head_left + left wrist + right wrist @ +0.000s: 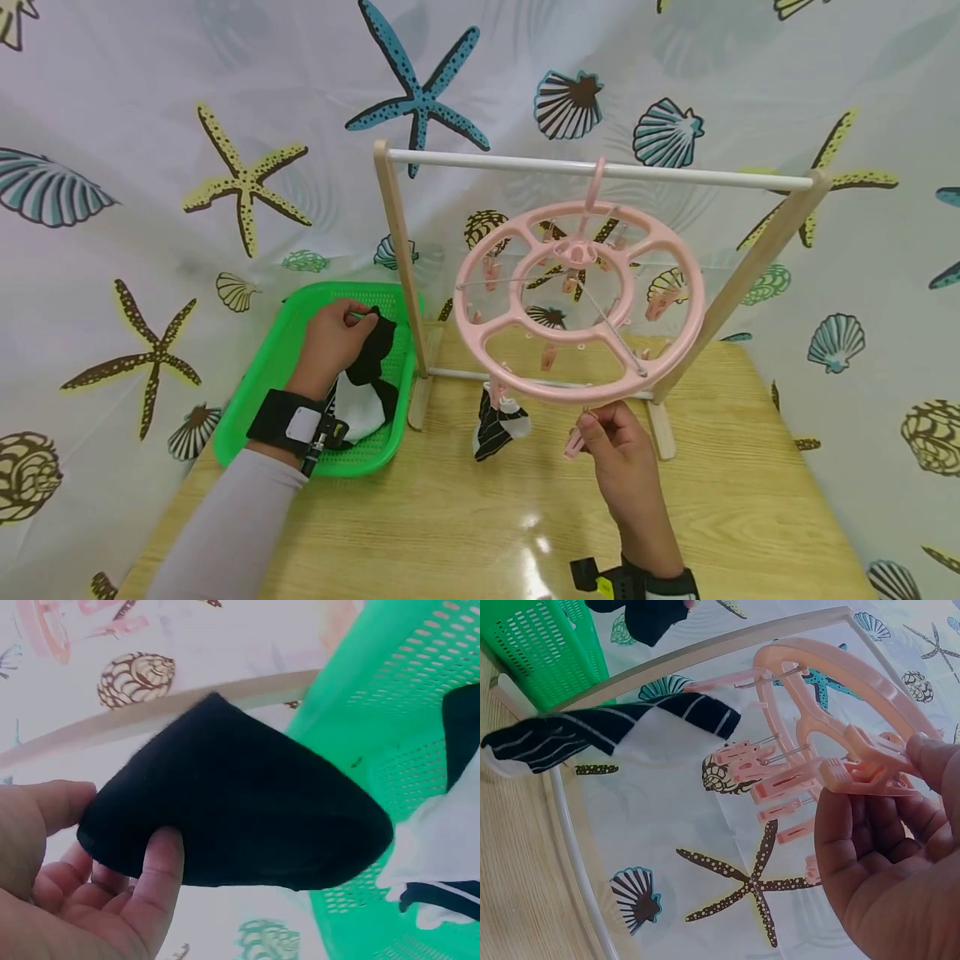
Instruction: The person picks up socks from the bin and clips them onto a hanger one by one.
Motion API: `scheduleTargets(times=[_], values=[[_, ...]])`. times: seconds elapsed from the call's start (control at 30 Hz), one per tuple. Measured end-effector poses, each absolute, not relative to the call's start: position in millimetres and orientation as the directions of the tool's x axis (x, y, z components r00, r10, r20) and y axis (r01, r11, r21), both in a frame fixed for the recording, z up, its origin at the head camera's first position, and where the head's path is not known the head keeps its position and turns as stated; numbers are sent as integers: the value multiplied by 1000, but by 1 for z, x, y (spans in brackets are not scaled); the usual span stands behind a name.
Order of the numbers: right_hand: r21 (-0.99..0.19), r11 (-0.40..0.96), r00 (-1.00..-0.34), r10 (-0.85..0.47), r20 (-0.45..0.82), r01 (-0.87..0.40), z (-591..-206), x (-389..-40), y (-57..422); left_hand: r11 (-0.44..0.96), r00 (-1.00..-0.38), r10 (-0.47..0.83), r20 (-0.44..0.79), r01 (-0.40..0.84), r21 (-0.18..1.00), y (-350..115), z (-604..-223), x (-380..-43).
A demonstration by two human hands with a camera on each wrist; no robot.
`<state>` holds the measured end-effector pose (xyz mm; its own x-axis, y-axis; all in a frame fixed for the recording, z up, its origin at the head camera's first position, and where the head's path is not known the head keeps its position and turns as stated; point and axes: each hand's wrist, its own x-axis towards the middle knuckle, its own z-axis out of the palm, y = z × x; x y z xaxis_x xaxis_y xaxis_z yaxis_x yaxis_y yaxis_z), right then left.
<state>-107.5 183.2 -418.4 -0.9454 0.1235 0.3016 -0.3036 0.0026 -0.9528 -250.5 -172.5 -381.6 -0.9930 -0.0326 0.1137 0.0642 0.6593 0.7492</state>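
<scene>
My left hand (pixel 330 340) pinches a black sock (pixel 232 802) by its edge, over the green basket (pixel 255 375). In the left wrist view, thumb and fingers hold one corner while the rest of the cloth spreads out flat. Beneath the round pink hanger (pixel 585 392), my right hand (pixel 628 467) grips a pink clothespin (pixel 866 769) between thumb and fingers. Nothing shows between that clothespin's tips. A black-and-white striped sock (pixel 495 429) hangs from another clothespin (pixel 496 392) on the hanger's near left side.
The hanger hooks over a white rod (pixel 487 162) on a wooden frame (pixel 401 250), whose feet stand on the wooden table (pixel 420 517). Several more clothespins dangle around the ring. White and black cloth (pixel 360 408) lies in the basket. A patterned curtain (pixel 300 67) hangs behind.
</scene>
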Motion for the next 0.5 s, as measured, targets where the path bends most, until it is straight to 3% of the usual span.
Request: scheduleTargets(times=[0.2, 0.5], values=[[-950, 14, -943, 116, 312, -312, -418, -108, 183, 679, -987, 17, 157, 127, 723, -166, -377, -232], [-943, -5, -937, 116, 329, -331, -420, -107, 182, 464, -993, 68, 93, 114, 879, -148, -376, -200]])
